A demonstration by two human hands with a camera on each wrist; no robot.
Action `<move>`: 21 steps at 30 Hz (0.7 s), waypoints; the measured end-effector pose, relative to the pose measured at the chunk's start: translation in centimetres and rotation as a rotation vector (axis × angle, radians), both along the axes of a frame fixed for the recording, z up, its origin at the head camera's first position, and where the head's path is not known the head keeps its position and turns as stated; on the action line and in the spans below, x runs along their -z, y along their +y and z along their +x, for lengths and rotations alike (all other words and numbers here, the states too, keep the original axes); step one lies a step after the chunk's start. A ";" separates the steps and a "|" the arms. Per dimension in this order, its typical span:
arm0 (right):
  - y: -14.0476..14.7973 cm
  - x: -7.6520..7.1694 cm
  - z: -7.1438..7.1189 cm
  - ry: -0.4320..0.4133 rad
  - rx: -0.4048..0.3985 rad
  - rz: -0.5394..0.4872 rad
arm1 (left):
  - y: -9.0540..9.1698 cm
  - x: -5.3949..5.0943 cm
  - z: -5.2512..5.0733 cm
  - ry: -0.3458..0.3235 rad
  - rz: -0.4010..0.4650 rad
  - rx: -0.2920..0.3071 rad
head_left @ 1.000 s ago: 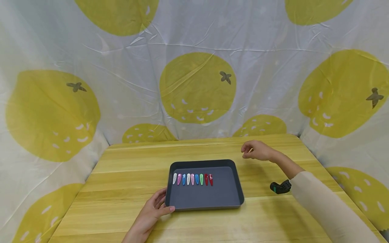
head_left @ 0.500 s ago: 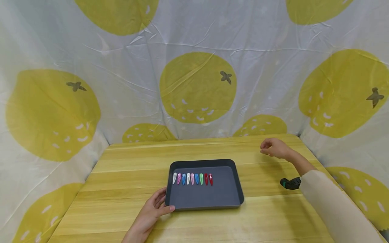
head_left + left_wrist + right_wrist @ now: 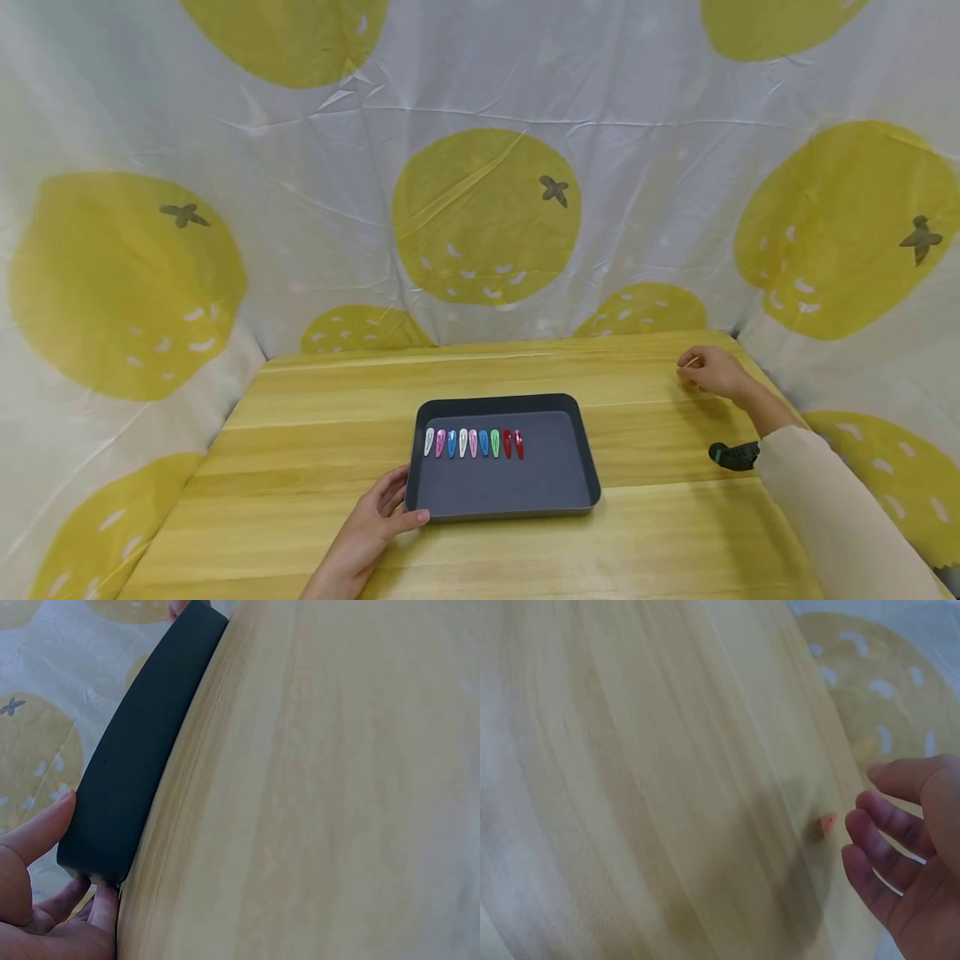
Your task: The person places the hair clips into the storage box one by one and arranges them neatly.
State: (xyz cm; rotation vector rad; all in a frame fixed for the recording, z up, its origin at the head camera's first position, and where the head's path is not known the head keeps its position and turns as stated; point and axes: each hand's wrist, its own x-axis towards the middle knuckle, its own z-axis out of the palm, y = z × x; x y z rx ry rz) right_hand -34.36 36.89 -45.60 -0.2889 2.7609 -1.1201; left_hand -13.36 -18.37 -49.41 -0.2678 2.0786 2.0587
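My left hand (image 3: 372, 525) grips the dark grey baking tray (image 3: 506, 492) at its near left corner, thumb on the rim. In the left wrist view the thumb and fingers hold the end of the tray's outer wall. A row of several snap hair clips (image 3: 474, 443) lies in the tray: white, pink, blue, green and red. At the far right of the table is my right hand (image 3: 712, 371). Its thumb and loosely bent fingers stand apart in the right wrist view. Just off the fingertips shows a small orange-red piece (image 3: 827, 823), its kind unclear.
The wooden table (image 3: 300, 467) ends at a curtain (image 3: 337, 225) with a yellow lemon print at the back and sides. A black device (image 3: 733, 456) with a green stripe is at my right wrist, by the beige sleeve.
My right hand has moved right, away from the tray, toward the table's far right corner. The left hand, the tray and the row of hair clips stay where they were.
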 end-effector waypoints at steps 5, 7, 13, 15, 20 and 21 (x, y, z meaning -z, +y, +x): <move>0.4 0.7 0.4 0.025 0.025 0.032 | 0.0 -0.1 0.1 0.002 -0.004 -0.008; 0.7 0.9 0.6 0.031 0.039 0.055 | 0.1 -0.1 0.1 -0.001 -0.009 -0.009; 1.6 2.2 0.8 0.025 0.080 0.105 | 0.1 0.0 0.2 -0.005 -0.010 -0.010; 1.8 2.8 0.8 0.040 0.091 0.122 | 0.1 0.1 0.2 -0.003 -0.011 -0.010; 1.8 3.8 0.6 0.084 0.101 0.174 | 0.0 0.1 0.3 -0.003 -0.022 -0.011; 1.6 3.8 0.5 0.086 0.098 0.177 | 0.0 0.1 0.3 -0.002 -0.024 -0.013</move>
